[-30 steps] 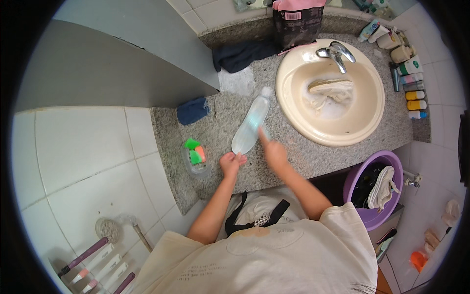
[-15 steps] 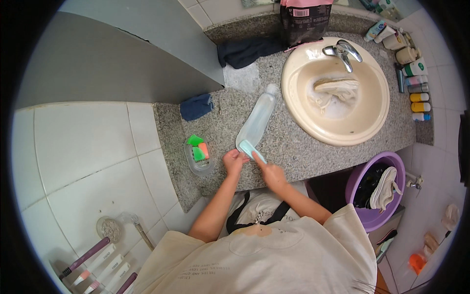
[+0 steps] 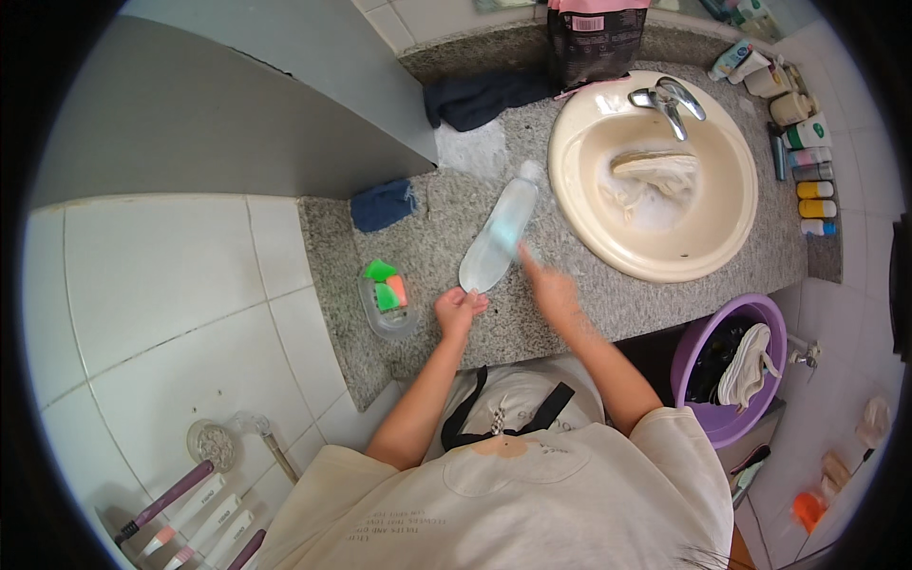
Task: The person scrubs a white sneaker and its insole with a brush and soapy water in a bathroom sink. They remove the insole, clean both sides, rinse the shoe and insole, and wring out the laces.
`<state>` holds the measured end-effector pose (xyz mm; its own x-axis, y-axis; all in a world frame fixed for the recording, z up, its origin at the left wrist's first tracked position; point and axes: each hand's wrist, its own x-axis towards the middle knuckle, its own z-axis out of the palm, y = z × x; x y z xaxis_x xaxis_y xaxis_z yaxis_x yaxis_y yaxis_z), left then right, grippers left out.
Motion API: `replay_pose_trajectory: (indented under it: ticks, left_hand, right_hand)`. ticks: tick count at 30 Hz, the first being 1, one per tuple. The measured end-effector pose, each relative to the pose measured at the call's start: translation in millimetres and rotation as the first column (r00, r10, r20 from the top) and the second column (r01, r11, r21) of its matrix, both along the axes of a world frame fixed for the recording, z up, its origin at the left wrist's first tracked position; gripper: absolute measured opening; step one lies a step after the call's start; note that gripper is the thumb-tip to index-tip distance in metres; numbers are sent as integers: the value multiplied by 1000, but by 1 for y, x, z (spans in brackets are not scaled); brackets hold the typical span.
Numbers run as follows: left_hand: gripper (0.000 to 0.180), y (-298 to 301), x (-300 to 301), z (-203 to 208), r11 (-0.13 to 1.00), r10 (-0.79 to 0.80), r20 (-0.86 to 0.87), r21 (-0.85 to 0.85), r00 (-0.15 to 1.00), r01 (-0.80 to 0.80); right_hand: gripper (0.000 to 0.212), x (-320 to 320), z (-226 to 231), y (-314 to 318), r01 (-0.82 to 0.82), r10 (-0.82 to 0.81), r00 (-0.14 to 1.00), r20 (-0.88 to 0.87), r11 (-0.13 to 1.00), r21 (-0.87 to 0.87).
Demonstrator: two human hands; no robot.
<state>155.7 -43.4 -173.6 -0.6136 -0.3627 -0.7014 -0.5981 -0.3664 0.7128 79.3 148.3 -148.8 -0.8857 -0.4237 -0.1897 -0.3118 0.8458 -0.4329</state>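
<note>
1. On the grey worktop [image 3: 589, 304], left of the sink, lies a pale insole [image 3: 486, 263]; the left hand [image 3: 458, 312] has thumb and fingers pinched at its near end.
2. Over the insole's middle, the right hand [image 3: 558, 294] appears closed round a light-blue brush [image 3: 507, 233], though blur hides the exact grip.
3. The insole looks light, thin and bendy, probably slippery if wet; its near end or side edges seem the best hold.
4. Inside the cream sink [image 3: 564, 204], an off-white shoe [image 3: 655, 171] sits among suds.
5. The purple basin [image 3: 714, 426] holds dark items [image 3: 701, 366] and a whitish shoe-like piece [image 3: 744, 366]; the clear box [image 3: 391, 328], green and orange sponge pieces [image 3: 387, 297].
</note>
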Motion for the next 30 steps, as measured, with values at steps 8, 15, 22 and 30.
replay_pose_trajectory:
  ticks: [8, 15, 22, 30]
  left_hand:
    - [11, 1, 0, -5, 999, -15, -49, -34, 999, 13]
    - [9, 3, -2, 5, 999, -25, 8, -27, 1000, 25]
    - [9, 0, -3, 1, 999, -41, -28, -19, 999, 41]
    - [8, 2, -4, -1, 997, -17, -39, -72, 999, 14]
  right_hand:
    - [78, 71, 16, -17, -100, 121, 963, 240, 990, -98]
    - [71, -30, 16, -15, 204, -204, 979, 17, 971, -124]
    - [74, 31, 18, -10, -102, 99, 990, 101, 995, 20]
    - [80, 69, 15, -36, -39, 60, 984, 168, 991, -129]
